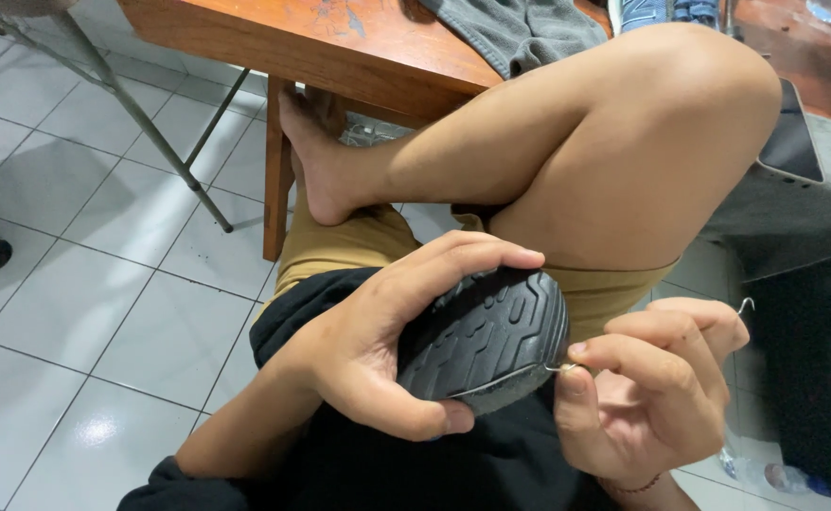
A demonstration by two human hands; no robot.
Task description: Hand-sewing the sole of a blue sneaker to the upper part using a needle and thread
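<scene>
Black rubber shoe sole (486,341), tread side up, lying over the lap in front of the bent knee. Wrapped by the left hand (378,350): fingers (472,257) curled over the far edge of the sole, thumb (415,416) pressed up against the near edge, a firm grasp. Just right of the sole, touching its rim: a thin metal needle (563,367), pinched between thumb and forefinger of the right hand (647,388), remaining fingers folded in; a small hooked metal end (746,305) showing past the knuckles on the side away from the sole. Pale thread (505,380) running along the sole's near edge toward the needle point. By judgement, stitching along the rim: best done with the sole clamped steady, the needle kept square to the edge, pushed in short strokes, with the left thumb held clear of the exit side. Beyond the sole: tan shorts (340,248), a bare leg (567,151) crossed over, a foot (316,156) resting against the leg of a wooden table (340,43). Left of the sole: white floor tiles (84,284). Further beyond the sole, on the table: a grey cloth (520,33).
</scene>
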